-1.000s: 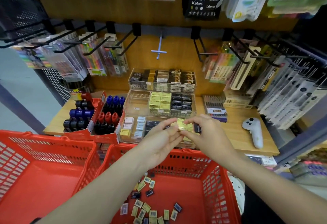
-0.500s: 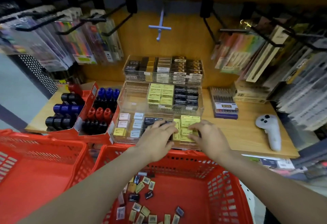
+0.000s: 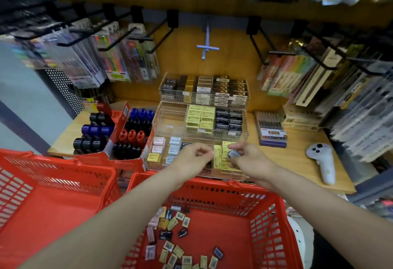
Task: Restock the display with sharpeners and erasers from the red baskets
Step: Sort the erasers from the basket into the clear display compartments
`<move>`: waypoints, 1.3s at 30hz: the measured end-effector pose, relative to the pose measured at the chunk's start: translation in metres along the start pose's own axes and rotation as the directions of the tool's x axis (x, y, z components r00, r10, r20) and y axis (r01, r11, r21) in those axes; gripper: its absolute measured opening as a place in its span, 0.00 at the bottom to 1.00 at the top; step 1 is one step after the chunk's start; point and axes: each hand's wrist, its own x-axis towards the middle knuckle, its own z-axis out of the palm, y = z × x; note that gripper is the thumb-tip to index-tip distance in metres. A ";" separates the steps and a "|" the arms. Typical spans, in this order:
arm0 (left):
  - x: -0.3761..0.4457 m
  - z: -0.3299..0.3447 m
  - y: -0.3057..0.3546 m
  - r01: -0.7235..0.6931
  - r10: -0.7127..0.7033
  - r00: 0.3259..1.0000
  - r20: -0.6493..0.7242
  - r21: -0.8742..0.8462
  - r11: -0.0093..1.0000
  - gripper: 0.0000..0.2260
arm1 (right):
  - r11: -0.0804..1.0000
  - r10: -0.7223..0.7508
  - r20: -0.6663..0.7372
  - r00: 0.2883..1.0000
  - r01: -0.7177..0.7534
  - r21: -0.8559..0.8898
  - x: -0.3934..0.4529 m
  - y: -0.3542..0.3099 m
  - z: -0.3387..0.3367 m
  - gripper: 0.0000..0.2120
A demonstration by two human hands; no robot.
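Both hands point(image 3: 221, 158) hide front tray point(image 3: 153, 162) erasers point(image 3: 219, 158).

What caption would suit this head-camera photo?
Right hand pinches a small eraser over the clear tray; loose erasers wait in the red basket.

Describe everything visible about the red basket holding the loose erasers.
The red basket is plastic, with slotted, perforated walls and a solid floor. It sits lowest in the view, right of the two, its far rim against the shelf edge below the clear display tray. Small wrapped erasers, yellow, black and pale, lie scattered loosely over its left floor; the right floor is bare. Both forearms pass above it; neither hand touches it.
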 end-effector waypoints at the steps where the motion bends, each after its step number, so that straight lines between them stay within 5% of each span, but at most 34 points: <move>1: -0.007 -0.005 0.004 0.054 -0.050 0.998 0.029 -0.166 0.985 0.03 | 0.999 -0.041 0.033 0.999 0.042 -0.007 -0.007 -0.006 0.002 0.16; 4: -0.025 -0.021 0.009 0.102 -0.077 0.994 0.081 -0.380 0.919 0.07 | 0.983 -0.182 0.020 0.983 0.182 0.012 -0.025 -0.020 0.011 0.16; 9: -0.042 -0.039 0.000 0.090 -0.069 0.995 0.065 -0.418 0.904 0.11 | 0.969 -0.208 -0.031 0.978 0.211 0.131 -0.034 -0.030 0.031 0.17; 14: -0.044 -0.051 -0.004 0.072 -0.065 0.997 0.030 -0.456 0.887 0.08 | 0.956 -0.293 -0.135 0.947 0.292 -0.024 -0.033 -0.031 0.047 0.13; 19: -0.038 -0.057 -0.002 0.035 -0.009 0.999 0.050 -0.545 0.838 0.10 | 0.935 -0.320 -0.178 0.931 0.340 0.099 -0.028 -0.031 0.051 0.11; 26: -0.023 -0.053 -0.011 -0.042 0.027 0.999 -0.041 -0.417 0.908 0.11 | 0.913 -0.408 -0.099 0.908 0.407 -0.029 -0.014 -0.029 0.051 0.13; 29: -0.016 -0.055 -0.018 -0.107 0.103 0.992 -0.072 -0.044 0.993 0.17 | 0.838 -0.470 -0.127 0.873 0.397 -0.375 0.003 -0.026 0.045 0.14; 30: -0.013 -0.056 -0.023 -0.127 0.144 0.988 -0.061 0.224 0.966 0.20 | 0.811 -0.467 -0.148 0.872 0.356 -0.464 0.009 -0.026 0.041 0.15; 32: -0.008 -0.056 -0.033 -0.166 0.167 0.984 0.059 0.640 0.751 0.27 | 0.773 -0.449 -0.168 0.878 0.287 -0.566 0.021 -0.026 0.035 0.14; 35: 0.002 -0.051 -0.044 -0.192 0.070 0.981 0.183 0.836 0.514 0.34 | 0.665 -0.463 -0.084 0.883 0.283 -0.691 0.037 -0.021 0.039 0.13; 39: 0.015 -0.043 -0.049 -0.166 0.012 0.984 0.175 0.903 0.396 0.34 | 0.545 -0.471 -0.033 0.881 0.262 -0.796 0.054 -0.014 0.053 0.12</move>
